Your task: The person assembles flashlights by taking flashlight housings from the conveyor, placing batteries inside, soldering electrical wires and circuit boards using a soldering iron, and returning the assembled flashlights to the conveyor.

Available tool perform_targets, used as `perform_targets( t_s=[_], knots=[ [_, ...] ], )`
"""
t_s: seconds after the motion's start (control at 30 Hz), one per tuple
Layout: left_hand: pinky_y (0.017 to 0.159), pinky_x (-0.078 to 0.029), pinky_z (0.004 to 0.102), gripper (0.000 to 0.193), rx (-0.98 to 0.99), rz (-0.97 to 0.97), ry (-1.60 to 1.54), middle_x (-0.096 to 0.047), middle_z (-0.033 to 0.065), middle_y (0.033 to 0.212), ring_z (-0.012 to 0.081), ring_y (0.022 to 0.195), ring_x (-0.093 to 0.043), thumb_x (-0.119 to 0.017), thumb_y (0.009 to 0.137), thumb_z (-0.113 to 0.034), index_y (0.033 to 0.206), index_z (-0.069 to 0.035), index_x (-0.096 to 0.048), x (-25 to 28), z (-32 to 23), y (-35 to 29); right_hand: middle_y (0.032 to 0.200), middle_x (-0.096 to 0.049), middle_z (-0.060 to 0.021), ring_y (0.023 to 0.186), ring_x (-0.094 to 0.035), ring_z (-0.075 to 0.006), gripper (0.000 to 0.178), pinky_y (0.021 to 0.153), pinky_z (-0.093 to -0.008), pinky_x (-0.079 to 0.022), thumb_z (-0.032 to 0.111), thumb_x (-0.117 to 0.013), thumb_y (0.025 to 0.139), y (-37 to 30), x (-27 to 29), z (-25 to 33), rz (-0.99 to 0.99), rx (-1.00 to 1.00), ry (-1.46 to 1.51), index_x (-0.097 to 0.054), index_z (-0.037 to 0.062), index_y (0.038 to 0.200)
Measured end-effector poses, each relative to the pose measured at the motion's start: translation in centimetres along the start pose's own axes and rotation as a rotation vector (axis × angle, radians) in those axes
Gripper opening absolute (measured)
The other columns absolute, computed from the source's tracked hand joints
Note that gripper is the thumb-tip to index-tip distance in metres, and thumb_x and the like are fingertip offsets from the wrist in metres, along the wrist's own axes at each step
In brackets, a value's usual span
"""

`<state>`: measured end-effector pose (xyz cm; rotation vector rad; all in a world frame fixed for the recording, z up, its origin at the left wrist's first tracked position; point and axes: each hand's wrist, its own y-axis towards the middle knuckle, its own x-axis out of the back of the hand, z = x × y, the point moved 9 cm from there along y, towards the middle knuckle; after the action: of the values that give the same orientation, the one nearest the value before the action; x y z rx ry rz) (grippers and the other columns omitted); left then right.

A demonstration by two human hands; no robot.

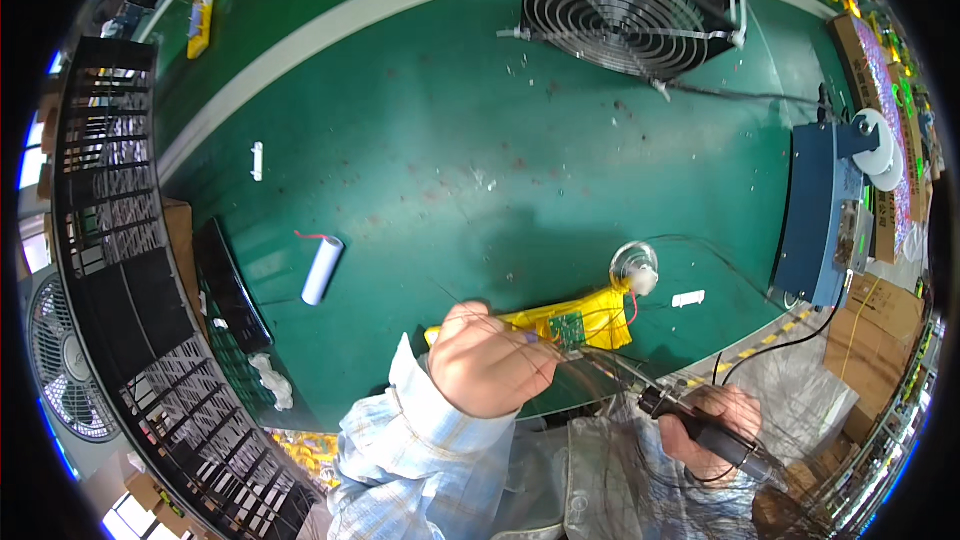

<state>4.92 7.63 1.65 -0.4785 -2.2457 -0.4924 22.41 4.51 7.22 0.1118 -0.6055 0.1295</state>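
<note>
My left hand (490, 360) is closed on a yellow-wrapped piece (603, 318) lying at the table's near edge. A small green circuit board (567, 329) shows on it, close to the fingertips. A fine dark line rises above that hand; whether the fingers also pinch a thin wire is hidden. A clear round part with a white centre (643, 278) adjoins the piece's right end, beside a red wire. In my right hand (715, 430) is a soldering iron (705, 432), gripped by its black handle, its tip pointing left toward the board.
A pale blue cylindrical cell (322, 270) with a red lead lies to the left. White strips (688, 298) rest on the table. A black fan with a wire guard (625, 15) stands at the back, a blue metal box (812, 210) at right, and a black rack (110, 190) along the left.
</note>
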Motion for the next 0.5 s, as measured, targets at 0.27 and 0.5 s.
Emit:
perform_targets(
  t_s=[0.27, 0.5],
  knots=[
    [0.062, -0.039, 0.0286, 0.013, -0.026, -0.094, -0.064, -0.057, -0.0037, 0.062, 0.0129, 0.057, -0.049, -0.071, 0.058, -0.012, 0.068, -0.016, -0.066, 0.6, -0.7, -0.4, 0.054, -0.058, -0.0068, 0.043, -0.057, -0.0156, 0.032, 0.039, -0.0237, -0.041, 0.002, -0.075, 0.063, -0.2, 0.0, 0.5, 0.023, -0.06, -0.029, -0.044, 0.007, 0.067],
    [0.064, -0.039, 0.0277, 0.016, -0.026, -0.044, 0.05, -0.049, -0.0047, 0.055, 0.0126, 0.052, -0.045, -0.071, 0.056, -0.012, 0.07, -0.018, -0.066, 0.4, -0.4, 0.1, 0.055, -0.057, -0.0079, 0.046, -0.055, -0.0126, 0.033, 0.045, -0.0243, -0.042, 0.006, -0.074, 0.064, -1.7, 0.9, -1.6, -0.123, -0.21, 0.099, -0.042, 0.0051, 0.072]
  ],
)
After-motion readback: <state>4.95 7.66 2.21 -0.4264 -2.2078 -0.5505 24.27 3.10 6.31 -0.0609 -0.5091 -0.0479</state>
